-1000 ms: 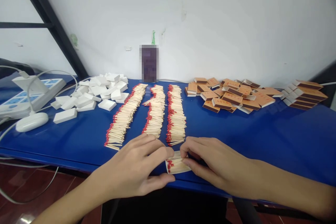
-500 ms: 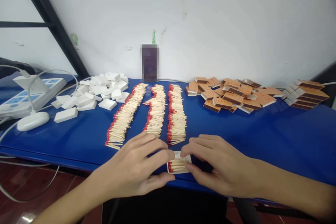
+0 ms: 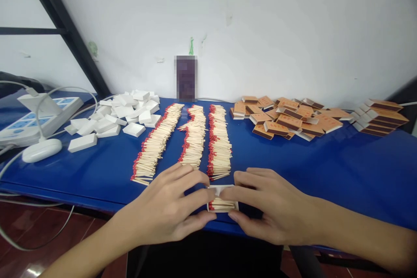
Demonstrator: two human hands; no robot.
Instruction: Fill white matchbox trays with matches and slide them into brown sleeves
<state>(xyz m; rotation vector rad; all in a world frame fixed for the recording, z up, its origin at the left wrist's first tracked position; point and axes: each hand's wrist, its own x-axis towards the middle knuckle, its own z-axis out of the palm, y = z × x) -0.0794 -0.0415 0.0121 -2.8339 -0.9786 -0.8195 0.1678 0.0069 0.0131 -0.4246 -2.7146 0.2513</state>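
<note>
A small white matchbox tray [image 3: 237, 208] lies at the front edge of the blue table, with red-tipped matches [image 3: 223, 204] in its near part. My left hand [image 3: 177, 204] is closed on the tray's left end, thumb at the near corner and an index finger reaching inside. From the other side, my right hand [image 3: 260, 204] grips the right end, its index fingertip in the tray over the matches and its thumb at the near side. Just beyond the hands lie three long rows of matches [image 3: 220, 143], red heads to the left.
White empty trays [image 3: 130, 108] are heaped at the left back. Orange matchbox sleeves [image 3: 289, 115] are piled at the right, beside a neat stack of sleeves [image 3: 381, 117]. A power strip [image 3: 61, 115] with cables stands far left; a dark pixelated rectangle [image 3: 186, 78] leans on the wall.
My right index finger has moved left, further into the tray over the matches, and my right thumb has shifted slightly toward the tray's near side. The tray has moved a little away from me.
</note>
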